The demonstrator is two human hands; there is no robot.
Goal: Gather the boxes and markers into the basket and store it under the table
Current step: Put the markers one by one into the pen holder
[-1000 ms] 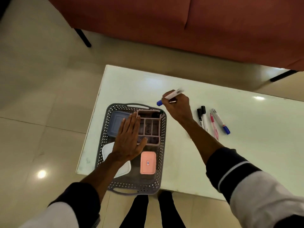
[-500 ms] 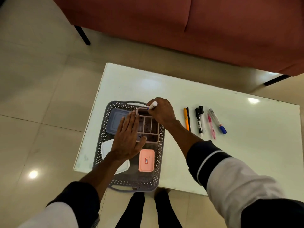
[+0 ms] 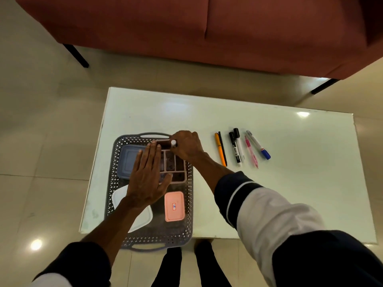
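A grey perforated basket [image 3: 189,204] sits at the table's near left corner. Inside lie a blue lidded box [image 3: 127,160], a white box [image 3: 119,196], a pink box [image 3: 174,206] and a pink divided organiser [image 3: 176,163]. My left hand [image 3: 148,179] rests flat, fingers straight, over the organiser's left side. My right hand [image 3: 186,145] grips a marker [image 3: 173,143] above the organiser's far end; only its white tip shows. On the table to the right lie several markers: orange [image 3: 219,149], a thin black pen [image 3: 222,148], black-and-white [image 3: 234,149], pink [image 3: 251,152], blue-capped [image 3: 258,145].
The white table [image 3: 290,183] has bare surface at the far side and on the right. A red sofa [image 3: 186,27] on black legs stands beyond it. My legs show below the table's near edge, on a tiled floor.
My right hand carried the marker left from above the table and lowered it to the organiser's far end. My left hand stayed flat on the organiser.
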